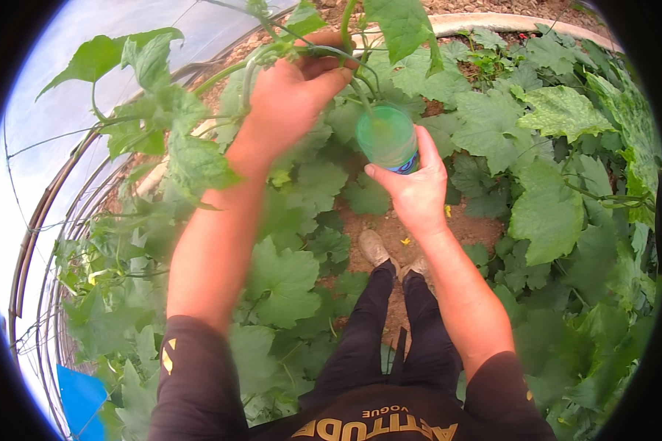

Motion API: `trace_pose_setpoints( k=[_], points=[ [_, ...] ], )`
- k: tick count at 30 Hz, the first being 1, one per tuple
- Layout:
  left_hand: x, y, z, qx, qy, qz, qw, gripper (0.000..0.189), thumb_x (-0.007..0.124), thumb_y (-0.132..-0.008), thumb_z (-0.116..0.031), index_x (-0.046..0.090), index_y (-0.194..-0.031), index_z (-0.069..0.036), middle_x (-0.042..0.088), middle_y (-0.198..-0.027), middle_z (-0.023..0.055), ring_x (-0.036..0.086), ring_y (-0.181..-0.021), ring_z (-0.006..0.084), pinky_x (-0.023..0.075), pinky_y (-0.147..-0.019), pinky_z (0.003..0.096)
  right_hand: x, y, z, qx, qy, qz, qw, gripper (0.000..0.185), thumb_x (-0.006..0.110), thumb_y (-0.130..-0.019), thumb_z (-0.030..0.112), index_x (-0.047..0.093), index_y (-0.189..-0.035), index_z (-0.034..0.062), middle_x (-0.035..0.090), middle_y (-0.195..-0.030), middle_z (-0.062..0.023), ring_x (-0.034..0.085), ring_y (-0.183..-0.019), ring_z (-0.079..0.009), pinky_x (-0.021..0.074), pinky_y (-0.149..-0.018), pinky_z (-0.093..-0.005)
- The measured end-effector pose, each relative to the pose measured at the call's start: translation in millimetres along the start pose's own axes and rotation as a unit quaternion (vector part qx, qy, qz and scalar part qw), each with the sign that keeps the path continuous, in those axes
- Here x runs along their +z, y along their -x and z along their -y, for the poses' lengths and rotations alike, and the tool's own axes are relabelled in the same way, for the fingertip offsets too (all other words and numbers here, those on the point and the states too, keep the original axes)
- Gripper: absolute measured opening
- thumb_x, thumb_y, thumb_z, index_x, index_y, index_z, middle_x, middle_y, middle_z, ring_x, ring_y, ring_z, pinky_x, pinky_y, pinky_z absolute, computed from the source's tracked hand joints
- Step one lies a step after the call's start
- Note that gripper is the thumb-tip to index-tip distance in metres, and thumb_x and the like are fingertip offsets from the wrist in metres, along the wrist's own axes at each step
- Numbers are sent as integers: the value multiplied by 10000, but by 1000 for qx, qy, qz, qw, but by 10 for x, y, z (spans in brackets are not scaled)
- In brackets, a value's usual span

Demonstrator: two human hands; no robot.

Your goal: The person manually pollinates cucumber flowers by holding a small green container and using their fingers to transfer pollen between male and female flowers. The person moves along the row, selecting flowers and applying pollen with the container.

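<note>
My left hand (303, 88) reaches up among the vine stems, its thumb and fingers closed around a green cucumber-type stem (346, 27). Lower and to the right, my right hand (419, 187) grips a translucent green plastic cup (386, 138), perhaps a cut bottle, with a blue label near its base. The cup's open mouth faces up towards the vine. From below my left hand a slender green young fruit or stalk (362, 93) hangs down into the cup; its lower end is blurred inside. Large lobed leaves (402, 27) partly overhang the fingers of my left hand.
Dense leafy vines (287, 275) stand on both sides of a narrow soil path (474, 226). Curved greenhouse poles (49, 204) and plastic film (22, 149) rise at the left. A thin string (49, 146) crosses there. A blue sheet (83, 399) shows at the lower left.
</note>
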State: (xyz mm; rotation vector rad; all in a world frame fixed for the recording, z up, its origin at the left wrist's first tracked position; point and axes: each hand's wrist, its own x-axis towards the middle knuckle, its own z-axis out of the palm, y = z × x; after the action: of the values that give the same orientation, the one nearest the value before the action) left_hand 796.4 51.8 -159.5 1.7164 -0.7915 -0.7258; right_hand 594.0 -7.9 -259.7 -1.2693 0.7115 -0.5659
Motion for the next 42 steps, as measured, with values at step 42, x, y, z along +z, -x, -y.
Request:
trace_pose_setpoints(
  k=[42],
  points=[
    [43,-108,289,23,22,-44,998,442,712,-998,0,587,-1418,59,727,-1291,154,696,-1240,231,533,-1101,365,-176,-24,-194,9,-3,-13,1000,757,924,-714,-55,602,-1393,36,683,-1256,-54,657,-1151,-164,543,-1027,-340]
  ],
)
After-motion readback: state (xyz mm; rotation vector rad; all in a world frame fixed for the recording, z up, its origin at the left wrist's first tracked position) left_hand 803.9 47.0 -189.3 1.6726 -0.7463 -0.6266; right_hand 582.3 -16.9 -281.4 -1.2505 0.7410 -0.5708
